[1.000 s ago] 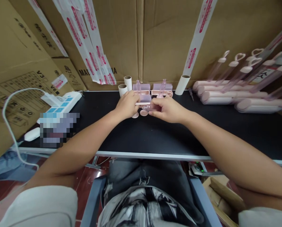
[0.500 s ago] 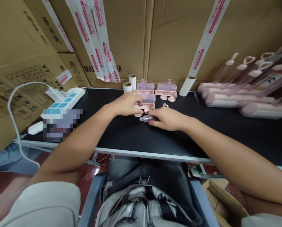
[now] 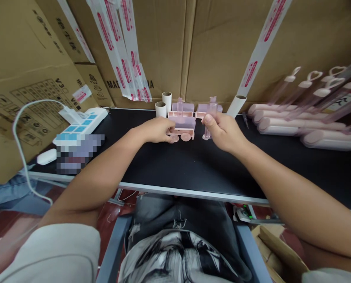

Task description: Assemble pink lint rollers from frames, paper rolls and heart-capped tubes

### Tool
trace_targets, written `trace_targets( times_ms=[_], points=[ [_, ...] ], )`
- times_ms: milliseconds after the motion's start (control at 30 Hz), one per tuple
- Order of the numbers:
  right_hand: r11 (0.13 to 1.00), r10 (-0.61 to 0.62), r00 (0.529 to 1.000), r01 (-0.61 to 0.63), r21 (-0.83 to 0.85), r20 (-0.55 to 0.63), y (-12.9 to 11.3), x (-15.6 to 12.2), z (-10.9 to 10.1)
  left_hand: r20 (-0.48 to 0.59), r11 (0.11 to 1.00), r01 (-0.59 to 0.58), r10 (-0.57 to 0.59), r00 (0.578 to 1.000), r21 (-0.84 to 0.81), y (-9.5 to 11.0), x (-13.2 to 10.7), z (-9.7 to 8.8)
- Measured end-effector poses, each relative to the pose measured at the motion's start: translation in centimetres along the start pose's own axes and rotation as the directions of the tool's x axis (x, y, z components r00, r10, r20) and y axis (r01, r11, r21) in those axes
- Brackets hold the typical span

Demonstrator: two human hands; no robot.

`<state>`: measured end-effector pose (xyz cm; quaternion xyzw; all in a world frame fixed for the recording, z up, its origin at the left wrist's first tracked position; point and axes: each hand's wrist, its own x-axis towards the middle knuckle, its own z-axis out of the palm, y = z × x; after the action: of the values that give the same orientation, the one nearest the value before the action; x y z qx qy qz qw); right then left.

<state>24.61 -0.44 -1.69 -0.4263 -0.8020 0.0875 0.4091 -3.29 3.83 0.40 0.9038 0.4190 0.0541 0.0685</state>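
My right hand [image 3: 226, 129] is closed around a clear pink plastic tube [image 3: 212, 108] with a narrow neck, holding it upright. Its lower end is near a small pale pink piece [image 3: 205, 137] on the tabletop. With bent fingers, my left hand [image 3: 159, 129] grips the left end of a pink plastic case [image 3: 179, 131] that has a translucent lilac back part. Two round pink caps lie at the front of that case; one cap [image 3: 186, 136] shows fully, while the thumb partly covers the other [image 3: 174, 138]. Behind stand another clear pink tube [image 3: 180, 108] and similar pink cases [image 3: 175, 114].
White cardboard tubes [image 3: 160, 109] stand behind my left hand, and a tilted one [image 3: 237, 106] behind my right. Long pink cases with clear tubes and heart-shaped loops [image 3: 284, 125] fill the right side. A power strip [image 3: 83, 125] lies left on the black table [image 3: 163, 169].
My right hand has moved right and lifted the clear pink tube from lying flat to upright. My left hand stays at the case's left end.
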Motion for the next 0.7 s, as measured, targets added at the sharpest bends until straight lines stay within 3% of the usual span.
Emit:
trace_targets(
  times_ms=[100,167,267,367,500,600,700],
  points=[
    [0.999,-0.005,0.999,0.007,-0.054,0.042,-0.5,0.0,0.5,-0.213,0.964,-0.088,0.034,0.977,-0.252,0.6,0.2,0.5],
    [0.991,-0.012,0.993,0.028,-0.132,0.120,-1.2,0.0,1.2,-0.353,0.851,-0.240,0.069,0.933,-0.468,1.5,0.5,1.0],
    [0.984,-0.031,0.970,0.072,-0.166,0.241,-1.8,0.2,1.9,-0.409,0.739,-0.349,0.108,0.906,-0.577,3.0,0.7,1.5],
    [0.981,-0.064,0.965,0.107,-0.160,0.255,-1.0,0.6,1.3,-0.472,0.787,-0.318,0.039,0.881,-0.529,3.3,0.5,1.2],
    [0.931,0.120,0.985,-0.067,-0.359,0.127,2.6,1.2,-0.7,-0.537,0.855,-0.192,-0.115,0.836,-0.482,1.4,0.4,0.4],
    [0.877,0.260,0.941,-0.136,-0.460,0.217,4.7,1.4,-1.3,-0.486,0.867,-0.096,-0.180,0.855,-0.489,-0.1,0.6,0.4],
    [0.854,0.270,0.923,-0.099,-0.510,0.273,5.0,1.5,-1.0,-0.413,0.886,-0.033,-0.183,0.892,-0.463,-0.6,0.9,0.9]
  ],
)
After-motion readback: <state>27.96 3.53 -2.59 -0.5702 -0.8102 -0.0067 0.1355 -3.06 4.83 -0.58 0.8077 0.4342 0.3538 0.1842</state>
